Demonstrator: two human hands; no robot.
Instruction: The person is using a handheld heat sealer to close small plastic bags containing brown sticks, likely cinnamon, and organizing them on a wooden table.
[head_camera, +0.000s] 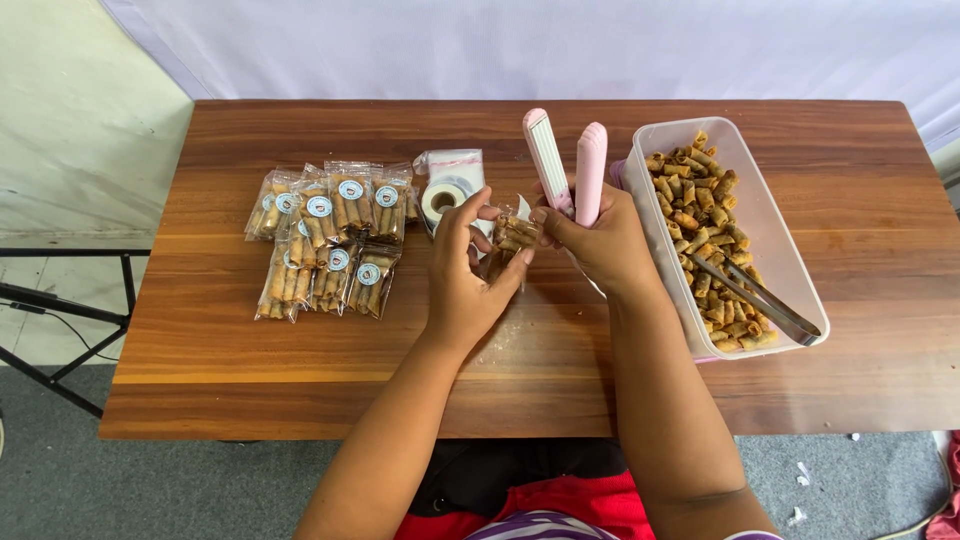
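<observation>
1. Looking down from the head camera, I saw the small bag (514, 233) of rolled snacks held just above the middle of the table (250, 390), pinched between both hands.
2. The bag lay directly between the two hands, touching both: the left hand (468, 275) came at it from the left and below, the right hand (600, 240) from the right. Neither was nearer; both had it.
3. Its long axis I could not tell for certain, since fingers covered much of it; the snacks inside seemed to lie roughly crosswise.
4. My left hand was narrowly closed, thumb and fingertips gripping the bag's left side.
5. My right hand was curled around the pink sealer (570, 165), whose two arms stood parted and pointed toward the far edge, while its fingertips also touched the bag's right side.
6. The sealer's open arms rose just beyond the bag, toward the far edge.
7. Filled bags (325, 240) lay in a heap toward the left side, with a tape roll (442, 198) just beside them.
8. The tub (775, 240) of loose snacks sat near the right edge, tongs (755, 298) resting in it.
</observation>
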